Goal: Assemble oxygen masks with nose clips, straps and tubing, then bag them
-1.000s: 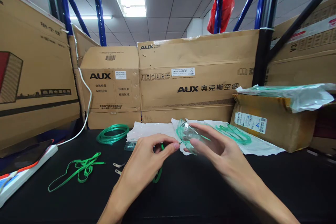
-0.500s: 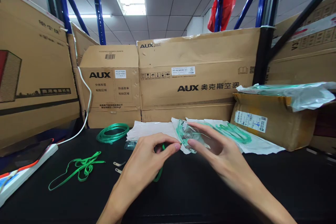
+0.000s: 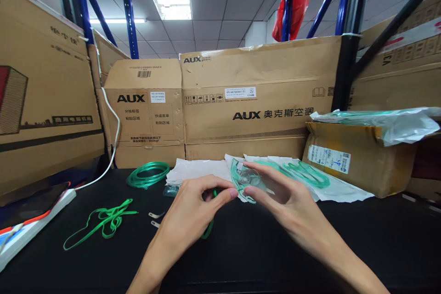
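A clear, green-tinted oxygen mask (image 3: 246, 178) is gripped between the thumb and fingers of my right hand (image 3: 287, 193), above the middle of the black table. My left hand (image 3: 200, 202) is closed in a pinch, its fingertips at the left edge of the mask. A green elastic strap (image 3: 208, 229) runs through my left hand and hangs below the fingers; its end at the fingertips is hidden. Left of that hand lie two small metal strips (image 3: 155, 219). Farther left is a loose heap of green elastic strap (image 3: 108, 218).
Coiled green tubing (image 3: 149, 173) lies behind my left hand. White packaging (image 3: 198, 167) and a pouch with green tubing (image 3: 306, 174) lie behind the mask. A small carton (image 3: 358, 161) stands at right, large cardboard boxes (image 3: 251, 124) at the back. A power strip (image 3: 58, 216) lies at left.
The mask has tilted slightly in my right hand, and the right thumb has shifted a little to the left. My left hand is nearly still.
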Motion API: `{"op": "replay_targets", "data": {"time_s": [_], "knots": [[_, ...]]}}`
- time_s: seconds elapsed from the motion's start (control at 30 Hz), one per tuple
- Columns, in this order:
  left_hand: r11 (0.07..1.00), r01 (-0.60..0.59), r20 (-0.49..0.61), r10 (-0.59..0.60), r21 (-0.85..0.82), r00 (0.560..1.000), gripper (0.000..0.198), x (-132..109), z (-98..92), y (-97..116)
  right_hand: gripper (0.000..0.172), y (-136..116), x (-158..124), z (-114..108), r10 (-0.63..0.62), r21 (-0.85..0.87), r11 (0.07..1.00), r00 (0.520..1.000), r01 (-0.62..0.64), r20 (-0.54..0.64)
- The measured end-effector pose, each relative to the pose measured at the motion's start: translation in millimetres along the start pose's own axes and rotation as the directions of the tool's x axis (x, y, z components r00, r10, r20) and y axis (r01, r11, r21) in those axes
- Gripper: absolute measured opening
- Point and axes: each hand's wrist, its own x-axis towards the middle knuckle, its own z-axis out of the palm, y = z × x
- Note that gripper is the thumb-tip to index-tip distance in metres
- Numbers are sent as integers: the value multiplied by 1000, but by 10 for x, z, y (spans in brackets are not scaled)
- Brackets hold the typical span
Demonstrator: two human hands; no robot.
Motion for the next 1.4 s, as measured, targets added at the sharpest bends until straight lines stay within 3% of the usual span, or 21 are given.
{"op": "replay_targets", "data": {"time_s": [0.2,0.33,0.5,0.67,1.03,1.27,1.4], "knots": [[991,10,49,-4,-130,999,15,8,-16,8,43,-43,-3,9,-5,-67,998,1000,5,-1],[991,11,52,-4,-135,999,17,9,-2,-2,44,-8,-33,33,-42,-20,999,999,42,-12],[992,15,49,-9,-129,999,19,4,19,-21,12,-8,-57,37,-112,-28,993,994,112,8],[993,7,29,-4,-115,1000,17,-1,28,-32,5,-13,-65,34,-157,-27,987,987,157,-18],[994,11,36,-8,-105,999,16,-5,47,29,9,-28,-74,63,-147,-29,989,987,145,-66],[956,28,130,11,-294,991,22,3,38,48,11,-75,-100,100,-124,17,992,990,126,-69],[940,34,121,8,-340,993,21,3,56,35,12,-92,-114,104,-120,3,993,988,120,-96]]}}
